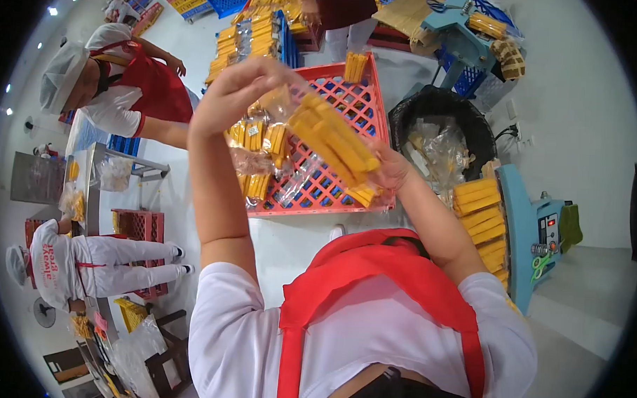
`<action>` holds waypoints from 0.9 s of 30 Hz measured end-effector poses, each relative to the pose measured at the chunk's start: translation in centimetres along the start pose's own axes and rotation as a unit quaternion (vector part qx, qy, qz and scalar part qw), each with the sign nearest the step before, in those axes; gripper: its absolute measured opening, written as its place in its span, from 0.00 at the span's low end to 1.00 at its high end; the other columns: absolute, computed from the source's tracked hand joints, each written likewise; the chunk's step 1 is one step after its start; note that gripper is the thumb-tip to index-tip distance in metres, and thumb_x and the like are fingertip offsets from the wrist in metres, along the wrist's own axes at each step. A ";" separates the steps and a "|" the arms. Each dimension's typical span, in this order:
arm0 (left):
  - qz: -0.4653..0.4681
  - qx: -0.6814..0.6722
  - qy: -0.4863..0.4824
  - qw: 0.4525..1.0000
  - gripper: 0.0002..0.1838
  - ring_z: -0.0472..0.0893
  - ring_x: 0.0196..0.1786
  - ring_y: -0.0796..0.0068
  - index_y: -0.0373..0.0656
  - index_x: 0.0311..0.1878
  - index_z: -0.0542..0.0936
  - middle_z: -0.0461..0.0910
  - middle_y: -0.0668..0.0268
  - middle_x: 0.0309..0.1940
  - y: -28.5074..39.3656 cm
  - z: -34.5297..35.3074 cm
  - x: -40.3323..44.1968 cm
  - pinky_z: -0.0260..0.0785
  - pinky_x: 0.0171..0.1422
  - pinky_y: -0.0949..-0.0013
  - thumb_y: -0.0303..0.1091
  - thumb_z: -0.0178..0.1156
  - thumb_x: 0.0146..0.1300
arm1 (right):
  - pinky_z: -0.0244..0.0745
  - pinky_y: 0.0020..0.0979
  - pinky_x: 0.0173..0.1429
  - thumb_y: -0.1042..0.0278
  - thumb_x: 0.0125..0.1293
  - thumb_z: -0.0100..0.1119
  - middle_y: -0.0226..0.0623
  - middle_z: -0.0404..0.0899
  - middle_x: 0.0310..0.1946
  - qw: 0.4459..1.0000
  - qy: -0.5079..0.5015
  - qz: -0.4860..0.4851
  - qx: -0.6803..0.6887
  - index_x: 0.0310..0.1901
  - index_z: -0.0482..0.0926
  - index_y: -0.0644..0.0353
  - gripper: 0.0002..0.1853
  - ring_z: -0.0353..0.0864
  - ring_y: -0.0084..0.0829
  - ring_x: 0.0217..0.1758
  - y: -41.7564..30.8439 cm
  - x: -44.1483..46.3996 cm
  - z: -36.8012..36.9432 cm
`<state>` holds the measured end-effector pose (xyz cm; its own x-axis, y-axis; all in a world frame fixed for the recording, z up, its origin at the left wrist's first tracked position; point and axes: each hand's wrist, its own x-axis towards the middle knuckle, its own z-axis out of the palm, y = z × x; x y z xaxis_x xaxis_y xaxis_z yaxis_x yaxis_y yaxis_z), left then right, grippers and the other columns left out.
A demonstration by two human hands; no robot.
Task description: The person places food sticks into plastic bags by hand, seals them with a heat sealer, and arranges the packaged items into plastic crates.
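A clear plastic bag of yellow sticks point(331, 138) hangs tilted between my two hands, above a pink-red lattice crate point(318, 211). My left hand point(249, 88) has its fingers bent together at the bag's upper left end. At the lower right end, my right hand point(390, 170) is closed round the bag's edge, partly hidden by the plastic. More packed yellow bags point(257, 137) lie in the crate's left part, and one small bundle point(355, 67) rests at its top right corner.
A black-lined bin point(445, 95) with plastic scraps stands right of the crate. Yellow packs point(480, 219) lie beside a blue-green machine point(524, 241) with green scissors. A co-worker in a red apron point(144, 80) reaches in from the left; another person point(342, 10) stands beyond the crate.
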<state>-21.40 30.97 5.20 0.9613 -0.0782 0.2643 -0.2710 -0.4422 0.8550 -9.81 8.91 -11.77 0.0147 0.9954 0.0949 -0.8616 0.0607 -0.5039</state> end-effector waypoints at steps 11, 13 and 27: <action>0.039 -0.516 0.220 0.827 0.31 0.59 0.61 0.68 0.42 0.65 0.43 0.59 0.61 0.57 -2.6 13.4 3.3 0.50 0.63 0.67 0.36 0.45 0.63 | 0.71 0.45 0.50 0.63 0.53 0.60 0.37 0.63 0.55 0.960 0.088 -0.236 -0.122 0.61 0.51 0.57 0.37 0.67 0.31 0.55 -2.9 -0.6 6.3; 0.024 -0.434 0.273 0.858 0.28 0.62 0.59 0.69 0.42 0.64 0.46 0.61 0.61 0.55 -1.2 15.0 3.1 0.56 0.60 0.67 0.34 0.44 0.63 | 0.70 0.43 0.51 0.67 0.52 0.60 0.37 0.63 0.54 0.926 0.128 -0.261 -0.239 0.61 0.51 0.58 0.37 0.67 0.31 0.55 -3.1 -1.3 7.2; 0.061 -0.573 0.210 0.790 0.21 0.68 0.54 0.69 0.42 0.59 0.53 0.64 0.61 0.53 -2.4 17.3 4.3 0.64 0.56 0.65 0.33 0.41 0.64 | 0.58 0.29 0.60 0.76 0.45 0.64 0.43 0.57 0.56 0.770 0.286 -0.262 -0.507 0.62 0.43 0.66 0.46 0.61 0.30 0.59 -3.1 -4.0 9.7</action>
<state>-15.79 16.25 -3.43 0.8882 0.3526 0.2945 -0.4592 0.6630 0.5912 -12.14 4.05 -2.23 0.6961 0.6669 0.2659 0.1740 0.2027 -0.9637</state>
